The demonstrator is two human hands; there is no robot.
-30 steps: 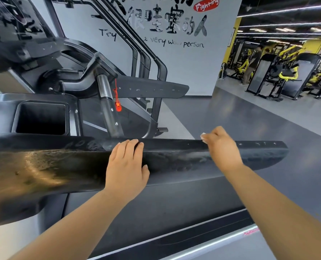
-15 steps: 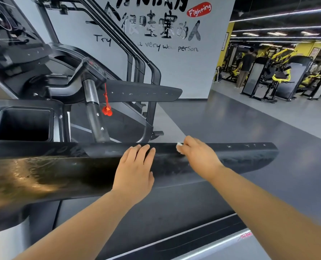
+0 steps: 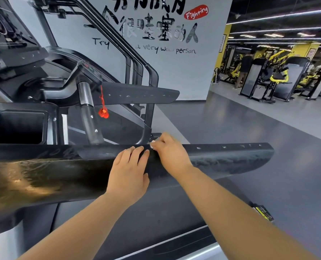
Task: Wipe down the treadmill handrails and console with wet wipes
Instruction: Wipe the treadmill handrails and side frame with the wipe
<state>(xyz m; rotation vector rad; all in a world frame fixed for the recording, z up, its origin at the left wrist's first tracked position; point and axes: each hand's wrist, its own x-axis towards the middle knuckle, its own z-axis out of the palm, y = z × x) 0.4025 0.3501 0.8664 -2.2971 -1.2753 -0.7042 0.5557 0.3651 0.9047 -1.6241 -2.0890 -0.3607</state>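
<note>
Treadmill handrail (image 3: 221, 156), near side: black and broad, crossing the view from the left edge to a rounded end at right, its face streaked. Wet wipe (image 3: 152, 145): a white scrap on the rail's top edge, pinched under the curled fingers of the right hand (image 3: 170, 152), likely to concentrate pressure on the rubbing spot. Left hand (image 3: 129, 171): flat, fingers straight, resting on the rail just beside, probably steadying. The wipe is mostly hidden beneath the fingers. Console (image 3: 7, 34): upper left, cut off, detail dim.
</note>
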